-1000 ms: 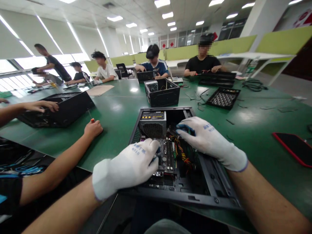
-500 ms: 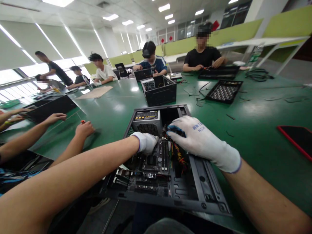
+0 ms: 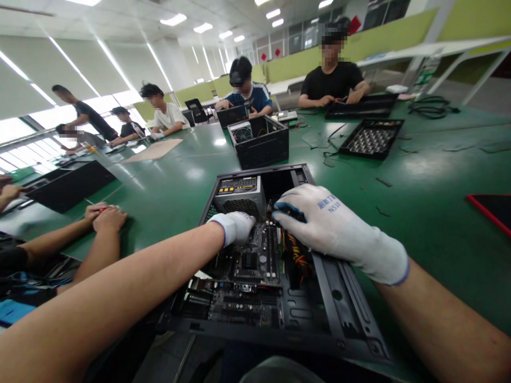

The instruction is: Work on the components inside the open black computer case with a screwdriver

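An open black computer case (image 3: pixel 339 314) lies in front of me, with a grey power supply (image 3: pixel 239 194) at its upper left and a dark motherboard (image 3: pixel 249 260) below that. Gloved in white, my left hand (image 3: pixel 237 227) reaches down just beneath the power supply; its fingers are bent together over the board's top edge, and whatever they hold is hidden. My right hand (image 3: pixel 315 213), in a white glove with blue fingertips, curls over the case's right part, thumb and fingers closed near small wires beside a cable bundle (image 3: pixel 295 258). What it grips is too small to name.
Beyond my case stands another open case (image 3: pixel 261 141). A black tray (image 3: pixel 371 138) and loose cables (image 3: pixel 433 106) lie at the right, near a red-edged dark object (image 3: pixel 493 213). A neighbour's hands (image 3: pixel 106 215) rest at the left. Several people sit across the green table (image 3: pixel 179 175).
My hands stay in nearly the same places in the case. The neighbour's hands at the left have come together lower down. The view has shifted slightly.
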